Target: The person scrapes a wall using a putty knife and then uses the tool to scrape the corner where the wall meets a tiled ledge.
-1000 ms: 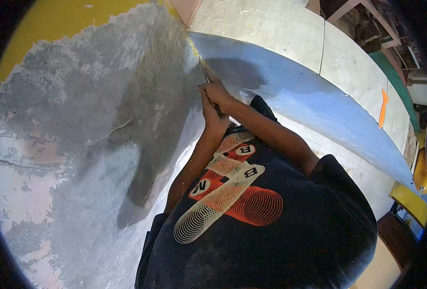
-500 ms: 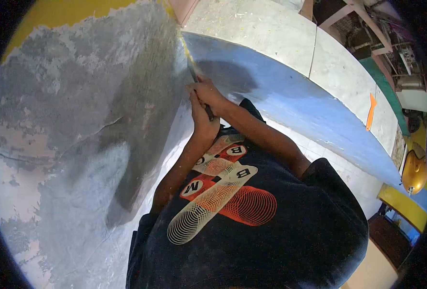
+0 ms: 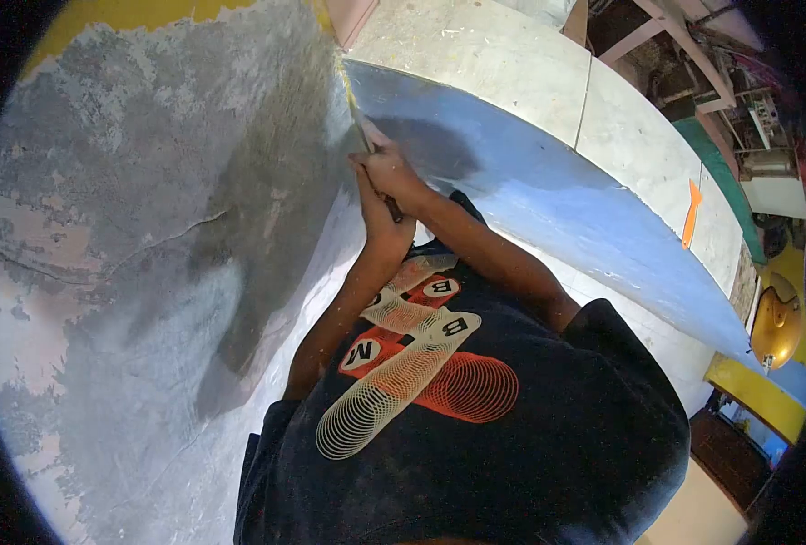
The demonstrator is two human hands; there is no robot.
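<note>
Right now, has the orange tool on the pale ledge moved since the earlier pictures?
No. Against the long dark seam in the pale ledge, the orange tool keeps its place; both merely shift together in the frame.

From the bench (image 3: 512, 54), the wall (image 3: 130, 318) is to the left, meeting the panel (image 3: 548, 191) in a corner beneath the bench's left end. The panel runs along below the bench's front edge, with the floor (image 3: 634, 322) lower still. At the bench's left end stands a post (image 3: 353, 20). Below that end, a thin tool (image 3: 394, 210) slants along the corner, the right grip (image 3: 390, 173) around it nearer the bench, the left grip (image 3: 385, 232) farther down. On the bench, toward its right end by the front edge, lies a handled item (image 3: 691, 216). Beyond that end is a rounded object (image 3: 775, 329).
</note>
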